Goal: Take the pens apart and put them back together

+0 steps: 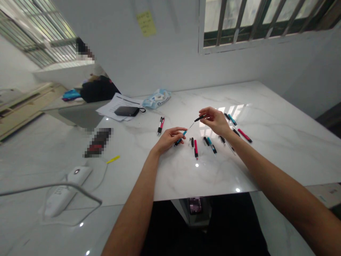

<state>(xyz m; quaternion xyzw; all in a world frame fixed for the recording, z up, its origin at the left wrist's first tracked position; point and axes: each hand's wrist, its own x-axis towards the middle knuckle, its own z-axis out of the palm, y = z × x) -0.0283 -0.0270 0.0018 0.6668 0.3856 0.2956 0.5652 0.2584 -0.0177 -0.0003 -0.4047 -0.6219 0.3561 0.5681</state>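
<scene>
My left hand [169, 139] pinches a teal pen barrel [180, 138] at the near end of a thin pen refill [190, 126]. My right hand [215, 121] grips a black pen part [199, 118] at the refill's far end. Several loose pens and pen parts lie in a loose row on the white marble table [277, 156], just beyond and to the right of my hands. They include a pink pen [195, 148], a teal pen [212, 145] and a pink-barrelled pen [244, 135]. Another pink-and-black pen [161, 125] lies apart to the left.
Toward the back left of the table lie printed papers [113, 108], a black pouch [125, 111] and a plastic packet [157, 98]. A white power adapter [60, 195] with its cable and a small yellow piece [113, 159] rest at the near left.
</scene>
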